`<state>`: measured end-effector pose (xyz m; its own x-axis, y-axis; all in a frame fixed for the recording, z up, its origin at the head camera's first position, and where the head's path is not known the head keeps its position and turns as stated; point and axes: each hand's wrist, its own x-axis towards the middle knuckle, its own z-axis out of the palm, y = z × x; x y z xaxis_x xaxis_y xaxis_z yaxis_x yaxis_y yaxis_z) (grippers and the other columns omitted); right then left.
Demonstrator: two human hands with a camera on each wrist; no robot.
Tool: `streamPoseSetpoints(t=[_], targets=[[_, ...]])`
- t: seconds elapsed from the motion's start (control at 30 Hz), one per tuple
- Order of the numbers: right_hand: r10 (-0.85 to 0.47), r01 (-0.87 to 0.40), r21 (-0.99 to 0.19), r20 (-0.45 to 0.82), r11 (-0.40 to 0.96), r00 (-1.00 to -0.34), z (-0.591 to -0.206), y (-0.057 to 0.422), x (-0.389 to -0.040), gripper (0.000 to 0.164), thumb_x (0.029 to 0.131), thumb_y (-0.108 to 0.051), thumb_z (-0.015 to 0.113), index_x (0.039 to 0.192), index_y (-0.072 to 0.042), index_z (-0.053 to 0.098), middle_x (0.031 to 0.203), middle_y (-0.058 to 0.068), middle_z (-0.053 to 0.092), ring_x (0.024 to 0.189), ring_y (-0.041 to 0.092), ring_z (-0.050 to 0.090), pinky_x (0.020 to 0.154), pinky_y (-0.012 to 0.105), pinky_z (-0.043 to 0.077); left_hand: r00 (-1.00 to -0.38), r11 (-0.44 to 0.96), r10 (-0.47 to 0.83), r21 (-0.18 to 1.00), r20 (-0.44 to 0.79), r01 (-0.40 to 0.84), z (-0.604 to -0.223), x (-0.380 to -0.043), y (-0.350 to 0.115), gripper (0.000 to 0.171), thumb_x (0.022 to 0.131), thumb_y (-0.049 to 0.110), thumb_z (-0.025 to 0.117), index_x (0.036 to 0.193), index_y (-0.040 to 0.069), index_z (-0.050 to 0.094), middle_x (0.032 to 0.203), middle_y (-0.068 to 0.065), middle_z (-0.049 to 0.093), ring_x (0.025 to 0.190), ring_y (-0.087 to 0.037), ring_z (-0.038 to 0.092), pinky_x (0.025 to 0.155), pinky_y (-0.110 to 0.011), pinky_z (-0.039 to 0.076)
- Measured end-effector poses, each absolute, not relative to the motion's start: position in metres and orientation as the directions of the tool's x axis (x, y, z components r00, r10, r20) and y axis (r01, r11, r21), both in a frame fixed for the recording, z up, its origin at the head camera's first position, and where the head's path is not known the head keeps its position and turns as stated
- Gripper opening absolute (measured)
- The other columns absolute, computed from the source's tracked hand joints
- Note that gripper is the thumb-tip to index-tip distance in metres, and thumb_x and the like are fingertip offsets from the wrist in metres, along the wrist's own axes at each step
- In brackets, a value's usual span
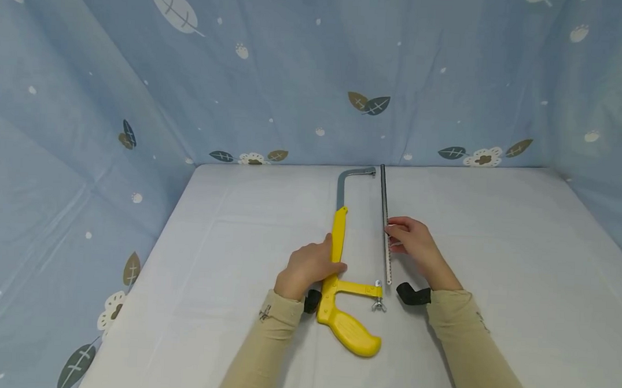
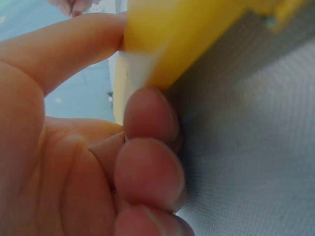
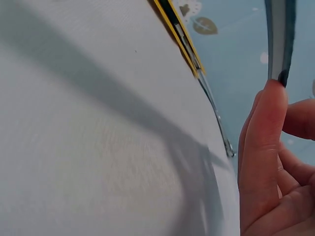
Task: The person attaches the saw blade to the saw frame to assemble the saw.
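A yellow hacksaw frame (image 1: 354, 335) with a grey front arm (image 1: 341, 189) lies lengthwise on the white table. My left hand (image 1: 308, 268) holds its yellow spine, thumb on one side and fingers on the other. In the left wrist view, part of the yellow frame (image 2: 192, 39) shows by the thumb and fingertips. To the right of the frame, my right hand (image 1: 417, 245) pinches a hacksaw blade (image 1: 385, 194) between thumb and fingers. Above the table and roughly parallel to the frame, the blade is apart from it. A wing nut (image 1: 379, 305) sits on the frame's rear bracket.
The white-covered table (image 1: 226, 225) extends around both hands. A blue patterned cloth (image 1: 295, 72) hangs behind it and along both sides. Black wrist mounts (image 1: 413, 294) stick out from the sleeves near the frame's handle.
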<state>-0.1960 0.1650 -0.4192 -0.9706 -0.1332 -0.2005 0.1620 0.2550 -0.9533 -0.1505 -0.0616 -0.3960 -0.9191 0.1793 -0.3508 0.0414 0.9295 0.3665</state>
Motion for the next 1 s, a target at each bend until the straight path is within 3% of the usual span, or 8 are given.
streamPoseSetpoints(t=[1.0], targets=[[-0.17,0.209,-0.961,-0.24,0.183,-0.956,-0.429,0.158,-0.208,0.04,0.089,-0.02,0.054,0.121,0.003,0.048,0.1,0.017,0.054,0.07,0.012,0.054,0.061,0.026,0.05,-0.918,0.93,0.169,0.365,-0.359,0.028,-0.399,-0.153,-0.061,0.083,0.079,0.047,0.06,0.142,0.009,0.022,0.077,-0.003,0.055,0.06,-0.015,0.05,0.049,-0.026,0.038]])
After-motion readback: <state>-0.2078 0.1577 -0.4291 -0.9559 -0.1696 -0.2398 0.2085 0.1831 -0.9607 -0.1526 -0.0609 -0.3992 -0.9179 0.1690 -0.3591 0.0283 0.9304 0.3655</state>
